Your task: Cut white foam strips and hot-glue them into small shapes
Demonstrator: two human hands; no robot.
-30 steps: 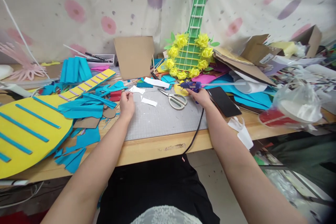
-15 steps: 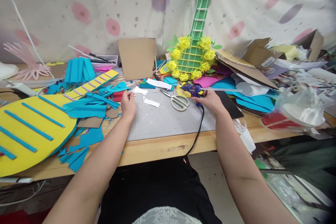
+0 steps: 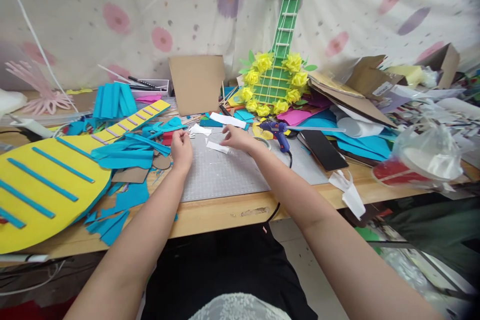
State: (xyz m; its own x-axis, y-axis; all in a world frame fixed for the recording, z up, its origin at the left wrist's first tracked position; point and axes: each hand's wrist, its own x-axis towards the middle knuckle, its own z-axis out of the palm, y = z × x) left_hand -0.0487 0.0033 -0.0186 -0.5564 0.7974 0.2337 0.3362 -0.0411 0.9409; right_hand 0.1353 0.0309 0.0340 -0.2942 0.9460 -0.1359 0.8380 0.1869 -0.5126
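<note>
Our left hand (image 3: 182,152) curls inward, its grip hidden; our right hand (image 3: 239,138), partly open and seemingly empty, is beside a white rectangular paper strip (image 3: 217,147) on the grey gridded cutting mat (image 3: 225,177). The strip looks already cut but lies loose, apparently unglued, while the purple-blue plastic glue gun (image 3: 278,132) rests unheld.

1 short white paper strip (image 3: 216,147) lies flat, slightly aslant, on the gray mat (image 3: 225,175); 1 longer white strip (image 3: 221,118) and 1 ragged white scrap (image 3: 201,130) lie beyond.
</note>
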